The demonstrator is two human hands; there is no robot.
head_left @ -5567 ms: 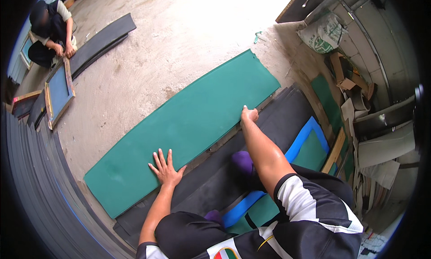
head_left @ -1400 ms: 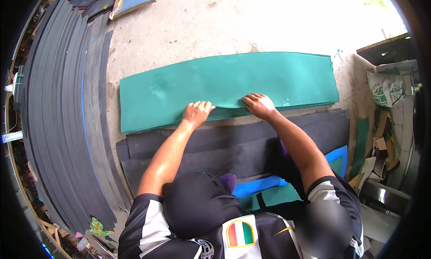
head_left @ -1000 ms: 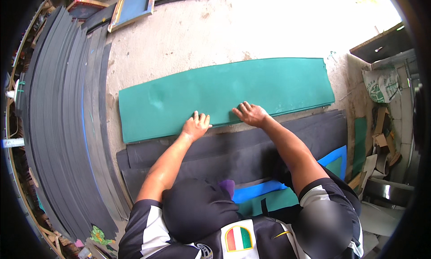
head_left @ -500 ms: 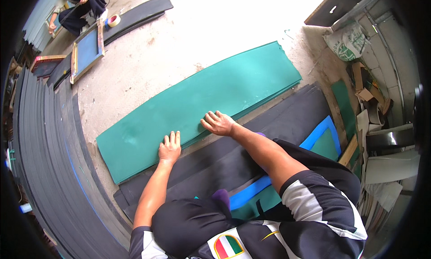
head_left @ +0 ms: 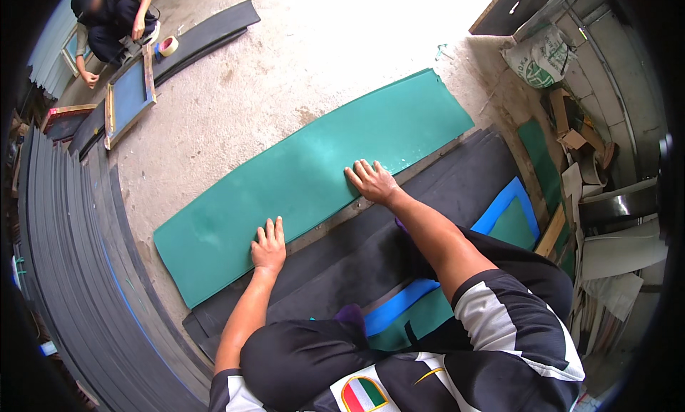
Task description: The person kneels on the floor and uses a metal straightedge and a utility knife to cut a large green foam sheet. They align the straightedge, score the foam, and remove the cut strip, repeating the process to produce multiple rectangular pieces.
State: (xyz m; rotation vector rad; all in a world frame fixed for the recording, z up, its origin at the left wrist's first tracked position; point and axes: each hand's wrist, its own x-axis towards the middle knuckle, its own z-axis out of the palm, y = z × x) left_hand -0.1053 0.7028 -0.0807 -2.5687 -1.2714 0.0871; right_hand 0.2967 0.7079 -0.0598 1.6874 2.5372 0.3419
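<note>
While both hands press flat, fingers spread: left hand (head_left: 269, 248), right hand (head_left: 372, 183) on green sheet (head_left: 314, 176); sheet laid out over black strips (head_left: 371, 248), nothing gripped.

Black rubber mats (head_left: 399, 233) lay stacked under my knees, and a blue-edged green panel (head_left: 510, 215) rested on them beside my right leg. Along my left ran a long curved stack of dark sheets (head_left: 78, 269). Far off at the upper left a co-worker (head_left: 107, 19) crouched over a wood-framed blue screen (head_left: 128, 94), with a roll of tape (head_left: 168, 46) just beside it and a long black strip (head_left: 207, 33) lying next to that. The concrete floor (head_left: 285, 62) was pale and sunlit. To my right I saw a white sack (head_left: 542, 55), cardboard scraps (head_left: 571, 126) and leaning boards (head_left: 614, 255) piled against a wall.
</note>
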